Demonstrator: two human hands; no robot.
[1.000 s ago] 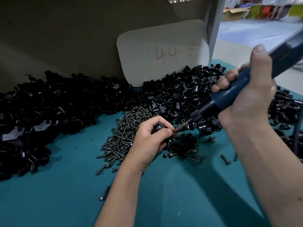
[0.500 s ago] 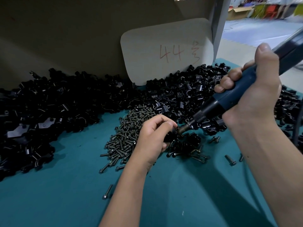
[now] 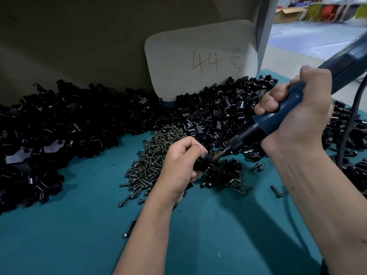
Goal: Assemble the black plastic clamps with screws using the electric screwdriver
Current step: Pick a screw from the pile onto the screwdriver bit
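Left hand (image 3: 179, 165) pinches small black plastic clamp (image 3: 200, 162) | right hand (image 3: 296, 114) grips blue electric screwdriver (image 3: 278, 118), bit at clamp | risk: tilted bit slips off screw

glossy black plastic clamps (image 3: 216, 116) heaped in piles, hard and smooth, catching small highlights. dull grey-green metal screws (image 3: 153, 157) in a mound, threaded shanks faintly shiny. matt teal table surface (image 3: 79, 225), smooth and even, like a soft mat. electric screwdriver (image 3: 288, 114) with a smooth dark blue plastic body, a ribbed black collar and a bare metal bit. black rubbery cable (image 3: 351, 120), slightly glossy. pale matt cardboard sign (image 3: 200, 58) with rounded corners, marked in red pen. brown matt cardboard wall (image 3: 79, 40) behind, plain and unglazed. grey painted metal post (image 3: 266, 22), smooth.
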